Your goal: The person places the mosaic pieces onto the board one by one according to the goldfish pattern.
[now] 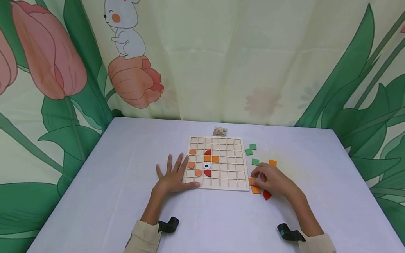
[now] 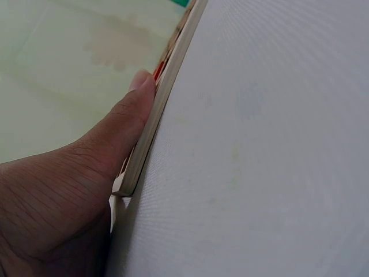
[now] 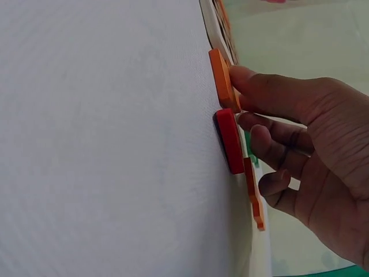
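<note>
A wooden grid board [image 1: 224,183] lies on the table. My left hand [image 1: 172,179] is spread at its lower left corner, fingers straight along the left side. The left thumb [image 2: 138,101] presses on the board's near edge. Just off the lower right corner, my right hand [image 1: 273,179] pinches an orange square tile [image 1: 252,181] between thumb and fingertips, low over the table. Another orange tile [image 1: 256,190] lies right beside it, overlapping the fingers in the right wrist view. A red quarter-round piece [image 1: 267,195] is under the right hand.
On the board sit orange discs [image 1: 191,165], red pieces [image 1: 207,173], two orange squares [image 1: 215,159] and an eye disc [image 1: 207,166]. Several green tiles [image 1: 252,147] and an orange tile [image 1: 273,162] lie to its right. A small patterned card [image 1: 220,131] lies behind it.
</note>
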A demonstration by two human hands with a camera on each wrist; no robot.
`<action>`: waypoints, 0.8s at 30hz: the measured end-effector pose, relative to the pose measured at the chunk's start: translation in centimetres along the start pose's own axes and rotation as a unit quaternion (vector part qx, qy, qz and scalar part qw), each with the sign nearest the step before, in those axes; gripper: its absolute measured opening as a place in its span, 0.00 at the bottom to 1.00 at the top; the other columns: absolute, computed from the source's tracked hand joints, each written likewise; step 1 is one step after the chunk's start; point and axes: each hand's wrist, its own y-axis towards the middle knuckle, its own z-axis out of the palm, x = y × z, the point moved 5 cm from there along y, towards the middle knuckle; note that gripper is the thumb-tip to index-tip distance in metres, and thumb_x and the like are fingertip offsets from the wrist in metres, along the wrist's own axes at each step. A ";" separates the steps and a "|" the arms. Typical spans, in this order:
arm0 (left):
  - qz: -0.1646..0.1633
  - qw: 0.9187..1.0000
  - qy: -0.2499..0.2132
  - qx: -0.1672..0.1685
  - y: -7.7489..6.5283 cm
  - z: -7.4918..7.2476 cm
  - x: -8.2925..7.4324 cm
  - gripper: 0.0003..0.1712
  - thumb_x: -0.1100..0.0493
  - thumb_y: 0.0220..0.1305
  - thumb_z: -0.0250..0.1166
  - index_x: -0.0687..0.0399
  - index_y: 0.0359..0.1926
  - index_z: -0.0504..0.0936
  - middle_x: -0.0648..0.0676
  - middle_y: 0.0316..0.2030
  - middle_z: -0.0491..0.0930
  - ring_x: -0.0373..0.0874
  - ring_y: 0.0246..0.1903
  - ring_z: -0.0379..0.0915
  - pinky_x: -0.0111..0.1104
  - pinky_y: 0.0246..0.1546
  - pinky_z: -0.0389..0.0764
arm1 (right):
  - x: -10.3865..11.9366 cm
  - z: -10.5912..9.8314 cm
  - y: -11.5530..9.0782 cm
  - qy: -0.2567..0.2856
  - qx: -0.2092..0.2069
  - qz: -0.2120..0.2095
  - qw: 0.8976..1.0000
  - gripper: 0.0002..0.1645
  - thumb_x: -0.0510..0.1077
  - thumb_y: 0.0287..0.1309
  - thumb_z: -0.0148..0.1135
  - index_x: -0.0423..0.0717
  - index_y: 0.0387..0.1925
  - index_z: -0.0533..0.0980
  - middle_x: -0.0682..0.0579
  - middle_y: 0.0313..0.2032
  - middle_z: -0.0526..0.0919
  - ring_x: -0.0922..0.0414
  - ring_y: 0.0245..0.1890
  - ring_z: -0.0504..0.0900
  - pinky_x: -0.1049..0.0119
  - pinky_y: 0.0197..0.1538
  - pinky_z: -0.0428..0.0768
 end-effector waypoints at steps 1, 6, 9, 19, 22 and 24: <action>0.000 1.000 0.001 0.000 0.0 0.0 0.0 0.67 0.19 0.47 0.59 0.39 0.78 0.39 0.49 0.79 0.31 0.59 0.76 0.15 0.70 0.64 0.25 | 0.0 0.0 -0.1 0.002 0.003 0.005 1.000 0.11 0.45 0.57 0.69 0.45 0.40 0.82 0.57 0.30 0.75 0.61 0.28 0.70 0.72 0.29 0.71; 0.000 1.000 0.002 -0.001 0.0 0.1 0.1 0.67 0.18 0.47 0.59 0.39 0.78 0.38 0.49 0.79 0.31 0.59 0.76 0.15 0.70 0.64 0.24 | 0.1 0.0 -0.1 -0.014 -0.008 0.025 1.000 0.12 0.47 0.57 0.70 0.46 0.40 0.82 0.56 0.31 0.76 0.60 0.30 0.71 0.72 0.30 0.72; 0.001 1.000 0.000 -0.002 0.1 0.2 0.2 0.67 0.18 0.47 0.59 0.39 0.78 0.38 0.49 0.79 0.31 0.59 0.76 0.15 0.70 0.64 0.24 | 0.1 -0.1 -0.1 -0.024 -0.016 0.033 0.999 0.13 0.47 0.56 0.71 0.45 0.41 0.82 0.55 0.32 0.75 0.60 0.30 0.71 0.72 0.30 0.72; 0.003 1.000 0.009 0.000 0.1 -0.1 0.1 0.66 0.20 0.49 0.59 0.39 0.78 0.38 0.49 0.79 0.30 0.59 0.76 0.14 0.70 0.64 0.24 | -0.1 0.2 0.4 -0.015 -0.011 0.030 0.999 0.15 0.45 0.56 0.71 0.44 0.42 0.80 0.54 0.32 0.74 0.60 0.30 0.71 0.73 0.29 0.72; 0.005 1.000 0.006 0.000 0.0 -0.1 0.1 0.66 0.20 0.49 0.59 0.39 0.78 0.38 0.49 0.79 0.30 0.59 0.76 0.14 0.71 0.64 0.24 | -0.1 0.2 0.5 -0.017 -0.012 0.029 0.999 0.14 0.45 0.55 0.71 0.44 0.41 0.80 0.54 0.32 0.74 0.60 0.29 0.71 0.73 0.29 0.73; 0.004 1.000 0.003 -0.001 -0.1 0.0 0.0 0.66 0.20 0.49 0.59 0.40 0.78 0.38 0.49 0.79 0.31 0.59 0.76 0.15 0.71 0.64 0.25 | -0.1 0.2 0.5 -0.016 -0.012 0.028 0.999 0.14 0.45 0.55 0.71 0.43 0.40 0.79 0.54 0.31 0.74 0.60 0.29 0.71 0.73 0.29 0.73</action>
